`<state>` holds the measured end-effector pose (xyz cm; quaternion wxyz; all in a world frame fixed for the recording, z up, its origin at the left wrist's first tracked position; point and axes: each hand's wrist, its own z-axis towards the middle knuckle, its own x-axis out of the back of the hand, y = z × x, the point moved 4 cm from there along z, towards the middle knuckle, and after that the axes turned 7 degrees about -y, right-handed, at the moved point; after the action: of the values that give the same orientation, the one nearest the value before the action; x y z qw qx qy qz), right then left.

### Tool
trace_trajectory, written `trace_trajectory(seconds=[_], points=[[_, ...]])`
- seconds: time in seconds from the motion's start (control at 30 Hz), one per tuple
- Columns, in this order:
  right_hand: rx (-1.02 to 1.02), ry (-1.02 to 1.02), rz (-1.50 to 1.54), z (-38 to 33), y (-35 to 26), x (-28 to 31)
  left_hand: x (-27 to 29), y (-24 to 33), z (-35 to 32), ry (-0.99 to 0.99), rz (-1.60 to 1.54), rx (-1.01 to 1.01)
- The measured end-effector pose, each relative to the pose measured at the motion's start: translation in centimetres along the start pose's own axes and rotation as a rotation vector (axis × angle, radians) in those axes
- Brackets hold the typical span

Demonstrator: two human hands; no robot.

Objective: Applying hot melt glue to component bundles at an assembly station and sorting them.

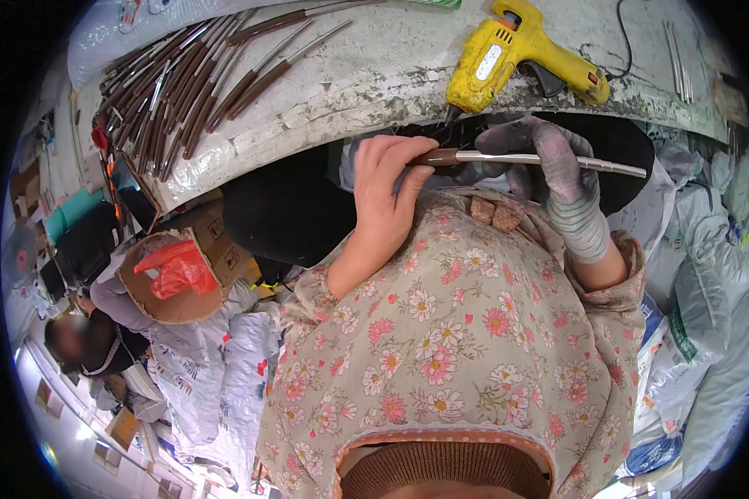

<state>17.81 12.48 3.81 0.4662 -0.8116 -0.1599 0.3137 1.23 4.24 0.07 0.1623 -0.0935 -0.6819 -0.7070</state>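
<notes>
Between my two hands lies a thin silver metal rod (508,157) with a brown handle, held nearly level, its stepped tip pointing right. My bare left hand (384,187) grips the brown handle (445,156) between thumb and fingers. My right hand (558,170), in a grey striped work glove, is closed around the metal part. Just beyond, on the table's edge, lies a yellow hot glue gun (495,62) with its nozzle pointing toward me. A pile of similar brown-handled rods (187,91) covers the far left of the table.
The white worktable (349,91) has a worn, stained edge. Several thin metal rods (678,62) lie at its far right. A cardboard box (187,308) with a red plastic bag stands at left, near another person (112,341). Plastic sacks (691,308) crowd the right side.
</notes>
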Motion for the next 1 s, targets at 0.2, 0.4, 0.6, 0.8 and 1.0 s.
trace_trajectory(seconds=[0.2,0.4,0.6,0.8,1.0], points=[[0.079,0.138,-0.304,-1.5,-2.9,3.5,0.8,-0.1,-0.1,0.062,0.135,-0.027],[0.125,-0.045,-0.471,-0.8,-1.7,-0.5,-1.1,4.3,0.6,-0.029,0.211,-0.228],[-0.128,-0.149,-0.287,0.8,4.4,1.1,-0.9,2.0,0.7,-0.126,0.608,-0.170],[-0.454,-0.151,-0.086,-1.1,4.5,4.6,0.5,5.9,8.2,-0.085,0.789,-0.571],[-0.380,-0.187,-0.341,-1.4,-0.5,6.7,-5.2,3.4,28.0,-0.024,1.326,-0.765]])
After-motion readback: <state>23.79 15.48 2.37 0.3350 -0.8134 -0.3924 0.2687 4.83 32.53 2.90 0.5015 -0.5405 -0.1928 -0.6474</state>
